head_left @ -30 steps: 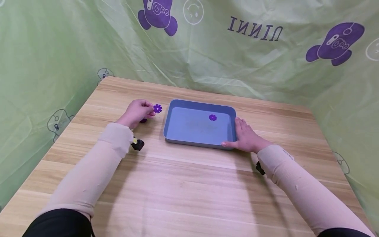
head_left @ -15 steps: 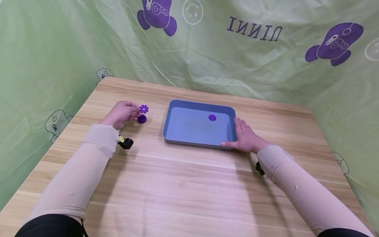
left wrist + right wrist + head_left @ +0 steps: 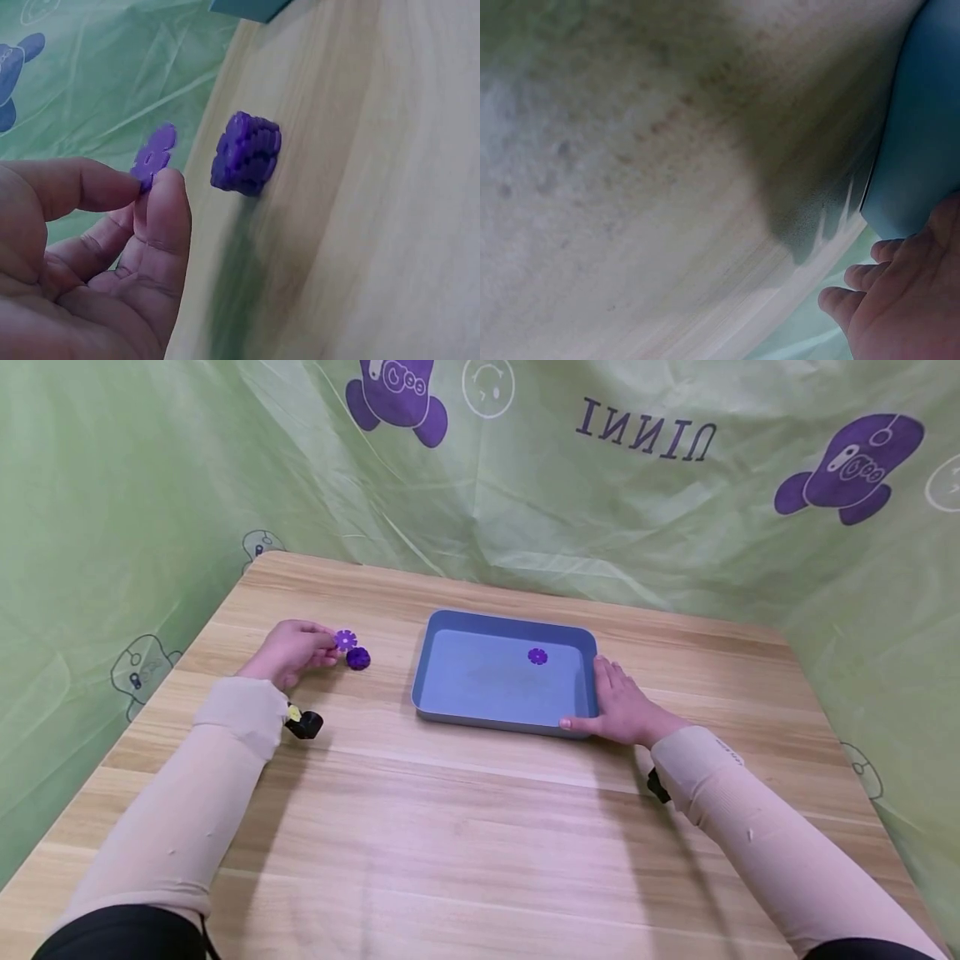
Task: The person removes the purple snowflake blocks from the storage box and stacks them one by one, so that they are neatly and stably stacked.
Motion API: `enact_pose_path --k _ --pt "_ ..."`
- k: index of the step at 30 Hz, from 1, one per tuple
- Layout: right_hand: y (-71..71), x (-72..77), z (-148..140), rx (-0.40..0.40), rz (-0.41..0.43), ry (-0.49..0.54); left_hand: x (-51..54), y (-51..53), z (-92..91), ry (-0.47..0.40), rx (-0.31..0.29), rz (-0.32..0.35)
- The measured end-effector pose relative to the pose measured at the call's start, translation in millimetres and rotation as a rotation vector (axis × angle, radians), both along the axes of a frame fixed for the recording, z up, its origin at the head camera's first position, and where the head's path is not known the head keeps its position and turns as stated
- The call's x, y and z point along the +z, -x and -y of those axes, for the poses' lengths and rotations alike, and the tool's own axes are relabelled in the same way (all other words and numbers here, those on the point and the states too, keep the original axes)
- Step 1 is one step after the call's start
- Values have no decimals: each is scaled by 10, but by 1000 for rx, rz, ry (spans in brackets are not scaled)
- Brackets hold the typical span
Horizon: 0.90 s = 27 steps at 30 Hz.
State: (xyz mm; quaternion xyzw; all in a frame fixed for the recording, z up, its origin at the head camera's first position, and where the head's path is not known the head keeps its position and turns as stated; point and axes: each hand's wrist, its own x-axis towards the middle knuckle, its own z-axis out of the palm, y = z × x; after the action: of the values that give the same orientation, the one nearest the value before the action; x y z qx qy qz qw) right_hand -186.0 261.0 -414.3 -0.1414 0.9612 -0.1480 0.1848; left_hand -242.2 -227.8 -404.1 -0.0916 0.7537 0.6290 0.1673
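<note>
Between thumb and forefinger my left hand [image 3: 296, 652] pinches a purple snowflake-shaped disc [image 3: 346, 641], its notched edge plain in the left wrist view. Just beside it on the table is a stack of purple snowflake discs [image 3: 247, 154], piled several high. A shallow blue tray [image 3: 495, 723] lies at the middle of the table, with a single purple disc [image 3: 537, 657] lying flat inside. At the tray's right end rests my right hand [image 3: 630, 706], fingers extended along the outer wall and thumb at the front rim.
The wooden table [image 3: 465, 843] fills the foreground. Behind and beside it hangs a green curtain [image 3: 525, 535] with purple cartoon prints. A black wrist camera [image 3: 305, 724] sticks out under the left wrist.
My left hand has moved left with the pinched disc, away from the tray, bringing the stack of discs into full view. The right hand and tray hold their place.
</note>
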Motion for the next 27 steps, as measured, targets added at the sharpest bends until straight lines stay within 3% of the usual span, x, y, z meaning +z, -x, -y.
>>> enact_pose_path --k 11,27 --pt "5 1 -4 -8 14 4 -77 -13 39 13 -7 35" --pt "-1 26 0 -7 19 4 -69 -15 -5 90 -41 3"
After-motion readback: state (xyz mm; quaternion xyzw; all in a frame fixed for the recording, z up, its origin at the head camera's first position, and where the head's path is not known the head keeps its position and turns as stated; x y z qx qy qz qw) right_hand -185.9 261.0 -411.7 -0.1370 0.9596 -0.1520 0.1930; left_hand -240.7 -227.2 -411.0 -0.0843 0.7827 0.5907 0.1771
